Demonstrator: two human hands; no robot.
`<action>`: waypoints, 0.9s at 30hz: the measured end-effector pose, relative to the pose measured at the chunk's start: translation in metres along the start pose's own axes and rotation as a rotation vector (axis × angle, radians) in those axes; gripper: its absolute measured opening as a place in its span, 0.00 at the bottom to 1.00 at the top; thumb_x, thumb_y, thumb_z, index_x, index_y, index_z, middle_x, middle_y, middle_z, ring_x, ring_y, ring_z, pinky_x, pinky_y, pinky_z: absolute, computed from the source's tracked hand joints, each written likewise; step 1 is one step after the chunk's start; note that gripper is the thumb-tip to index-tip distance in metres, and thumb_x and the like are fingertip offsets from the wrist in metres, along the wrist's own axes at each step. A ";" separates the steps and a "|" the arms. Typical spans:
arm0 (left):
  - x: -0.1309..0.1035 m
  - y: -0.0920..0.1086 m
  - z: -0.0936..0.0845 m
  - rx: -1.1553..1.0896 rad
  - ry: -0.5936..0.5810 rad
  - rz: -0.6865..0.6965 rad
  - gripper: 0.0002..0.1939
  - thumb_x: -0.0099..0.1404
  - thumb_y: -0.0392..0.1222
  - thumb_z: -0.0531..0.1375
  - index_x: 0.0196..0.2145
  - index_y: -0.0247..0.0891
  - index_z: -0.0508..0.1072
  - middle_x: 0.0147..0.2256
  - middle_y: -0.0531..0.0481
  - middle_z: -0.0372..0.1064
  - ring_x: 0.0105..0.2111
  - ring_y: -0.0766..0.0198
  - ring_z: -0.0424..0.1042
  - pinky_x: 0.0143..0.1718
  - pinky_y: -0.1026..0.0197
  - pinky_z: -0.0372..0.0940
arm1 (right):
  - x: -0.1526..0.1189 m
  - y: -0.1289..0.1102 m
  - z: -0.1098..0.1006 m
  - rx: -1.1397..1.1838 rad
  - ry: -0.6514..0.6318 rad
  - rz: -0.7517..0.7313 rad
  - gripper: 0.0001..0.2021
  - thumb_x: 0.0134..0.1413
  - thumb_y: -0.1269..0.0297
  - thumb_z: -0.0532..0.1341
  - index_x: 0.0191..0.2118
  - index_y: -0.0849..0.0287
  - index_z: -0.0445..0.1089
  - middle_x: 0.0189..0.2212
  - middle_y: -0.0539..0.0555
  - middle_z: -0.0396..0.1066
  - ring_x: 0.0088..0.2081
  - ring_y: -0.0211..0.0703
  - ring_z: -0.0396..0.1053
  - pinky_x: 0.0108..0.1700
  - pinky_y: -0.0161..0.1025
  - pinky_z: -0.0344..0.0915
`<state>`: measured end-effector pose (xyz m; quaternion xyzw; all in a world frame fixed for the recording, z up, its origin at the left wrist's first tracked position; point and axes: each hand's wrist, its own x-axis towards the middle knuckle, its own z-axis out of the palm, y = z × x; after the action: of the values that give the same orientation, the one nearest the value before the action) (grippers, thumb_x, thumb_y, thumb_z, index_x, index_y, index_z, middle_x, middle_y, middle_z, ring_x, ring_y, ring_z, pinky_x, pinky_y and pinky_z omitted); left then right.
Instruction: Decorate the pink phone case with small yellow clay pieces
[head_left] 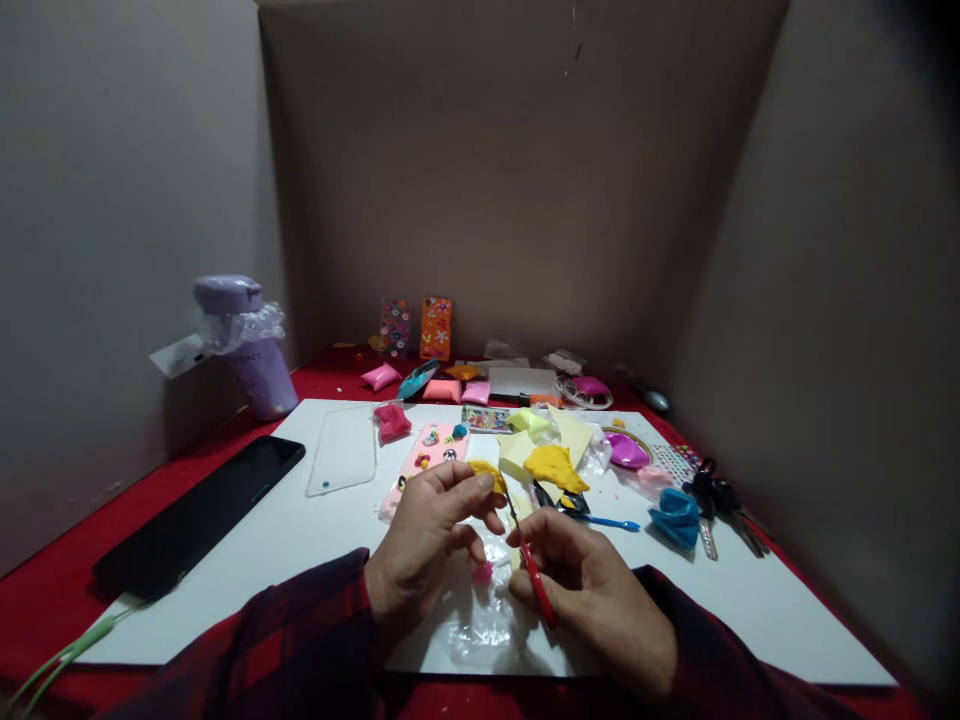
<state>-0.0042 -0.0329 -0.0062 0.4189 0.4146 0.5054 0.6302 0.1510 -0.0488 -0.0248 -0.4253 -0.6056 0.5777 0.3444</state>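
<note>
Near the middle of the white board, my left hand [431, 535] pinches a small yellow clay piece [487, 474] between thumb and forefinger. My right hand [592, 590] is closed around a small tool with red handles [537, 588], which looks like scissors. Its thin dark tip points up and touches or nearly touches the yellow piece. A larger yellow clay lump [555, 468] lies just beyond, beside pale yellow paper [571, 432]. Behind my left hand rests a pink phone case [409, 472] with small clay decorations. Clear plastic film [484, 625] with a bit of pink lies below both hands.
A black phone [202, 515] and a clear case [341, 452] lie left, with a purple bottle [259, 375] behind. On the right are a blue tool [611, 523], a blue clay packet [676, 518] and keys [707, 535]. Decorated cases [436, 328] stand at the back.
</note>
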 end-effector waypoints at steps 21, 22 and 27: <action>0.001 -0.003 -0.002 0.005 0.004 0.025 0.13 0.54 0.46 0.61 0.31 0.32 0.69 0.30 0.47 0.67 0.24 0.68 0.66 0.15 0.70 0.58 | -0.001 -0.003 0.001 0.079 0.007 0.044 0.12 0.40 0.63 0.64 0.29 0.59 0.60 0.18 0.42 0.58 0.21 0.31 0.54 0.24 0.30 0.51; 0.001 -0.003 -0.002 0.009 0.004 0.025 0.13 0.54 0.46 0.61 0.31 0.32 0.69 0.30 0.47 0.67 0.24 0.68 0.66 0.15 0.70 0.58 | 0.000 -0.003 0.001 0.086 0.009 0.047 0.12 0.40 0.63 0.64 0.29 0.59 0.60 0.18 0.42 0.58 0.21 0.31 0.54 0.23 0.30 0.51; 0.001 -0.002 -0.001 0.021 0.004 0.030 0.11 0.55 0.45 0.60 0.30 0.32 0.68 0.29 0.47 0.66 0.24 0.68 0.66 0.15 0.70 0.58 | 0.001 0.001 0.001 0.114 -0.002 0.027 0.12 0.40 0.64 0.64 0.29 0.59 0.59 0.16 0.41 0.57 0.19 0.31 0.54 0.22 0.30 0.51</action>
<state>-0.0048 -0.0322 -0.0082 0.4309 0.4147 0.5113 0.6172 0.1496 -0.0482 -0.0258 -0.4129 -0.5662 0.6162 0.3595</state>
